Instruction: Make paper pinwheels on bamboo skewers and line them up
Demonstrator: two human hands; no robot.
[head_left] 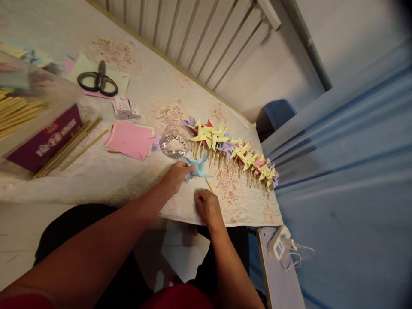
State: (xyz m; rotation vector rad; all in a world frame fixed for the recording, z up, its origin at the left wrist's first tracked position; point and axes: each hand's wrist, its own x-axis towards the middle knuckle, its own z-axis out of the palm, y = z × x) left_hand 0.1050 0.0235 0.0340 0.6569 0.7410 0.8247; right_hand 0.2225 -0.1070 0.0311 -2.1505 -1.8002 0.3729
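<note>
My left hand (178, 176) pinches a light blue paper pinwheel (198, 166) by its left side, above the flowered tablecloth. Just below and to the right of it, my right hand (207, 206) is closed, its fingertips pressed together; what they hold, if anything, is too small to tell. A thin stick (209, 185) shows between the pinwheel and my right hand. Behind the pinwheel sits a clear round container (174, 142) of small shiny pieces. A row of finished pinwheels (245, 155) in yellow, purple, red and blue lies on sticks to the right.
Pink paper squares (131, 139) lie left of the container, with small boxes (125, 108) and black scissors (98, 80) behind. Loose sticks (69, 150) rest beside a plastic bin (41, 141). A power strip (279, 243) is at lower right, near a blue curtain (347, 180).
</note>
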